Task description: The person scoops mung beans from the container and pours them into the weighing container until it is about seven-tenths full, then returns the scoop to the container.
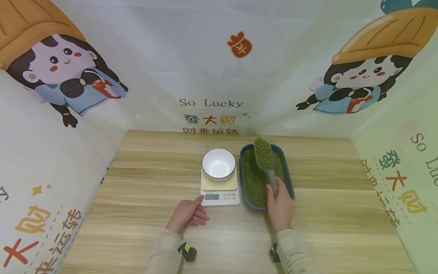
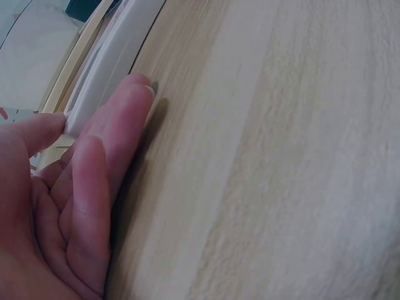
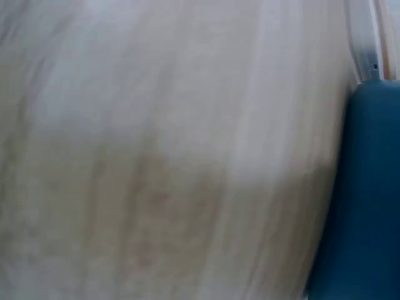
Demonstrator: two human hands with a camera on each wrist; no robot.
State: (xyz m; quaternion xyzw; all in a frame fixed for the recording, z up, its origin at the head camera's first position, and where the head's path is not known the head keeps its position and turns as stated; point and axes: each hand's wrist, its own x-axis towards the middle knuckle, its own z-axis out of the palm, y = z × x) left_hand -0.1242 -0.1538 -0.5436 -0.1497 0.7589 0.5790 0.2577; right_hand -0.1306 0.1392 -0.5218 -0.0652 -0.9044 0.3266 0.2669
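My right hand [image 1: 282, 207] grips the handle of a clear scoop [image 1: 271, 179], which is heaped with green mung beans [image 1: 263, 152]. The scoop is over a blue tub [image 1: 289, 173] of the same beans, its tip toward the tub's far edge. To the left stands a white kitchen scale [image 1: 213, 203] with a dark-rimmed white bowl [image 1: 219, 164] on its cream platform; no beans show in the bowl. At the scale's near left corner my left hand [image 1: 189, 214] touches it with the thumb, the other fingers loosely bent along its front edge. The right wrist view shows neither right hand nor scoop.
The wood-patterned table [image 1: 157, 171] spreads around the scale and tub. Printed white sheeting [image 1: 164, 68] rises behind it and on both sides. A few small dark specks lie behind and left of the bowl. Each wrist carries a black device [image 1: 187, 252].
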